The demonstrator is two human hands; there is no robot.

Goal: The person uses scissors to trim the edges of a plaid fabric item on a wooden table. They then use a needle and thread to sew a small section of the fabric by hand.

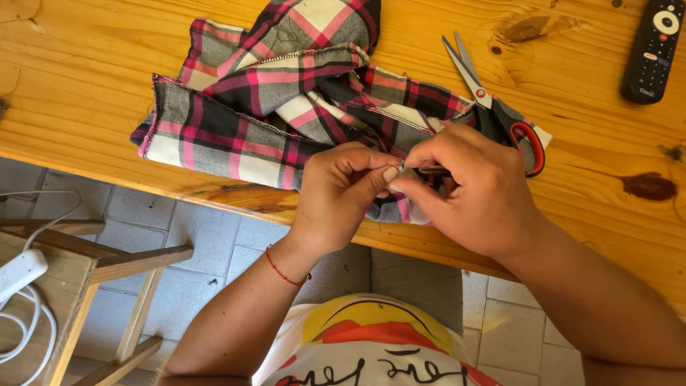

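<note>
Because the work is fine and close, we keep both hands together at the near edge of the bench [86, 107], right over the lip where the plaid cloth [286, 93] spills toward us. Our left hand [336, 193] has its grip pressed together, thumb and forefinger pinching a small fold of the cloth's near hem and holding it taut and raised. Our right hand [471, 193] meets it from the other side, its fingers pinched around a thin, dark tool [429, 170] whose tip points into that same fold; what kind of tool it is we cannot tell, since most of it is hidden inside the fist. The two thumbs nearly touch, which steadies the point against the cloth.

Most of the cloth lies bunched and folded farther back on the bench, toward the far edge, so that only the part being worked hangs near us. A pair of scissors [493, 107] with red and black handles rests on the cloth's right end, blades pointing toward the far edge, close beside our right hand and easy to pick up. A black remote control [652, 50] sits well apart at the far right corner. Below the near edge, on the left, a wooden stool [93, 264] carries a white power strip [21, 275] with its coiled cord.
</note>
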